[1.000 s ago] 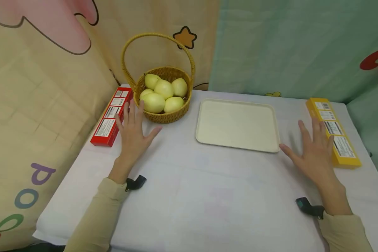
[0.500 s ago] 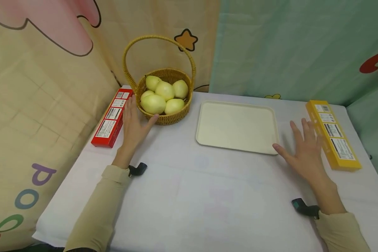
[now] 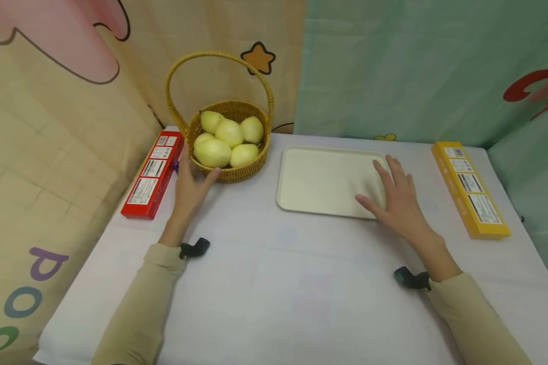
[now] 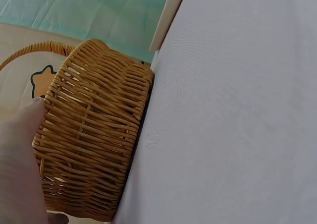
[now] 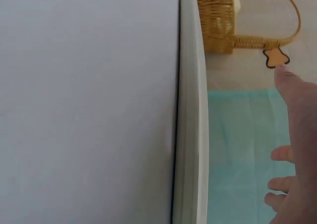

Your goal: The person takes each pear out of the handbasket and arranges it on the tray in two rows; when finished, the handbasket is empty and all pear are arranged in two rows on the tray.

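A round wicker basket (image 3: 235,175) with a tall hoop handle holds several pale yellow-green pears (image 3: 229,133). My left hand (image 3: 189,190) is at its front left side, thumb tip right at the rim and straight fingers reaching along the side. In the left wrist view, the thumb (image 4: 30,117) overlaps the woven wall while most fingers are hidden. A cream rectangular tray (image 3: 326,182) lies to the right of the basket. Over its right end hovers my right hand (image 3: 399,205), fingers spread, with nothing in it.
Left of the basket lies a long red box (image 3: 151,177) with white labels, a small purple bit (image 3: 175,166) at its side. A similar yellow box (image 3: 472,192) lies near the table's right edge. Printed curtains (image 3: 411,66) hang behind the white-covered table (image 3: 274,294).
My left hand has come up to the basket's side, its thumb now at the rim. The right hand has moved left, from near the yellow box to over the tray's right end.
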### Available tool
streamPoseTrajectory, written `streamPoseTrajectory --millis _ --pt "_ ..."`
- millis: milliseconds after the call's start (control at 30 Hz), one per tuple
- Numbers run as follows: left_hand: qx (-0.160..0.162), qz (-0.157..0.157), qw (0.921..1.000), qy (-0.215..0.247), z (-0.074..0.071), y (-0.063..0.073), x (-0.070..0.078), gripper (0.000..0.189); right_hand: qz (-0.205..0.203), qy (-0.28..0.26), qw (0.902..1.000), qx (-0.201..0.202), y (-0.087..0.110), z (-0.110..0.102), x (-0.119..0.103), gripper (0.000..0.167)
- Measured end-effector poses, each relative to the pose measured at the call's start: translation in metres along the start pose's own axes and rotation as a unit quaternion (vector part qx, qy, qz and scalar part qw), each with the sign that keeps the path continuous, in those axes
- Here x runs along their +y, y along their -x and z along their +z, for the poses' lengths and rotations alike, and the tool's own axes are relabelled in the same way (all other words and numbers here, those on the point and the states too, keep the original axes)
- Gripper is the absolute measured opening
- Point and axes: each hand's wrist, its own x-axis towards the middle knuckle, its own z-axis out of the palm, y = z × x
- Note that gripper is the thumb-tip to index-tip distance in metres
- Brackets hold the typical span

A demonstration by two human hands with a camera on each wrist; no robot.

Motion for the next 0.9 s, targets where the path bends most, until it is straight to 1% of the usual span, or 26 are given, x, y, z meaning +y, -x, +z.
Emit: streamPoseTrajectory --millis 100,233,367,500,633,733,900 --pt "0.002 0.003 0.9997 0.026 0.002 -0.001 -0.003 0.103 -0.014 -0.013 0.9998 -0.002 -0.014 0.008 -0.012 0.091" --pt "0.008 0.029 0.9981 0.054 0.004 -0.004 -0.009 0.101 -0.023 -0.036 0.999 -0.013 -0.034 0.02 -0.031 0.089" --pt "0.014 0.047 0.9966 0.066 0.006 -0.005 -0.013 0.101 -0.03 -0.066 0.997 -0.026 -0.054 0.032 -0.054 0.088" --pt "0.014 0.045 0.9965 0.069 0.007 -0.005 -0.013 0.101 -0.041 -0.09 0.9944 -0.038 -0.072 0.044 -0.078 0.087" --pt "0.012 0.037 0.9968 0.07 0.007 -0.005 -0.013 0.1 -0.06 -0.104 0.9916 -0.047 -0.09 0.056 -0.102 0.087" --pt "0.012 0.033 0.9971 0.068 0.008 -0.006 -0.014 0.099 -0.077 -0.111 0.9894 -0.055 -0.103 0.065 -0.121 0.087" --pt "0.011 0.038 0.9967 0.072 0.007 -0.005 -0.015 0.1 -0.113 -0.124 0.9834 -0.069 -0.122 0.079 -0.151 0.085"
